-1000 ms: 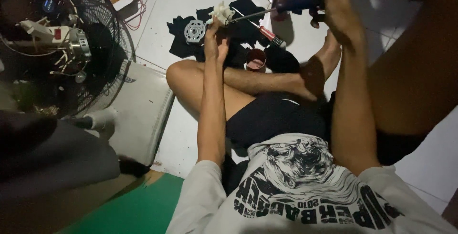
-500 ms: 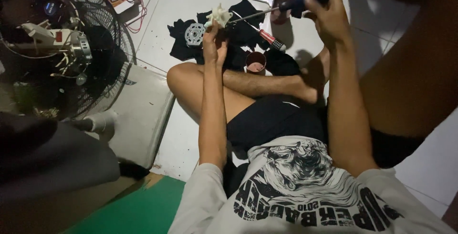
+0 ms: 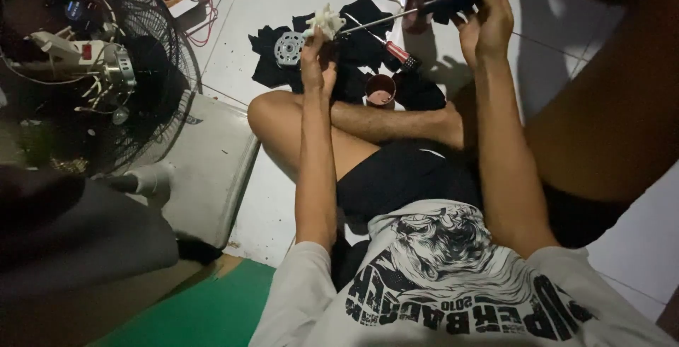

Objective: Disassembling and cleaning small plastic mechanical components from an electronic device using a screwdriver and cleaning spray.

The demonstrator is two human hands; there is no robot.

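on the floor, far left: 1 dismantled fan [image 3: 92,78], wire guard standing, motor and white wiring exposed at the hub; unchanged against the 2 earlier frames.

beside it, nearer the knee: 1 pale flat slab [image 3: 205,170] lying on the white tiled floor [image 3: 283,7].

centre, upper: 1 black cloth [image 3: 353,57] spread on the tiles, carrying 1 round metal motor part [image 3: 288,48], 1 red-handled screwdriver [image 3: 396,51] and 1 small brown cup [image 3: 381,91]; all 3 in the same places as before.

centre: left hand [image 3: 316,67], fingers clenched on 1 small white plastic part [image 3: 327,20], held raised over the cloth. position close to that of 0.5 s ago.

right of centre: right hand [image 3: 484,21], fingers grasping the dark blue handle of 1 long screwdriver [image 3: 417,11]. the change: this hand sat higher and further right 1.0 s ago; now the shaft lies nearly level with its tip at the white part, seemingly touching, though the contact itself is too small to confirm.

judgement: tool and part are now brought together, so the work appears to have gone from lining up to engaging a screw or clip on the part.
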